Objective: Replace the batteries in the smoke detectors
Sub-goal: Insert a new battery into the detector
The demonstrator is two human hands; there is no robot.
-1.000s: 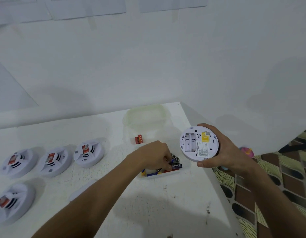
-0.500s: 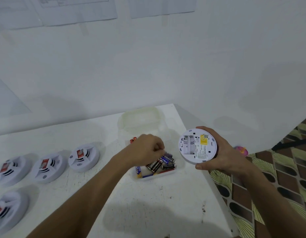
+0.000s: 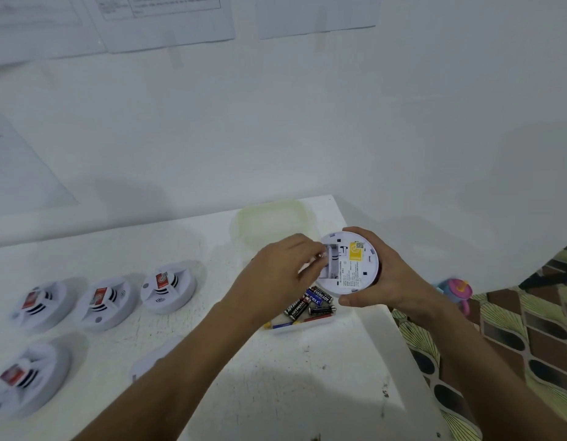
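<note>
Lifted out of the battery tray [image 3: 307,327] since half a second ago, and now up against the open compartment of the held smoke detector [image 3: 350,264]: left hand [image 3: 277,278], fingers curled, pinching what looks like a battery [image 3: 320,256] by its metal tip, though mostly hidden and blurred. Brought leftward and closer too, that detector, gripped round its rim by the right hand [image 3: 383,276], back side up, yellow label showing, hovering just above the tray's far end. Judged from this: fetching done, seating begun, first cell apparently going into the left slot; polarity not readable here. Left in the tray, several loose black and blue cells [image 3: 310,305], so supply enough for more. Still face up and untouched on the table [image 3: 275,393], four other detectors [image 3: 167,288] well to the left, in two rows. Beside the forearm, a flat white disc [image 3: 151,361], possibly the removed cover, not certain. Behind the tray, a pale lid [image 3: 272,222]. Off the table edge on the right, a pink and blue toy [image 3: 455,291].
</note>
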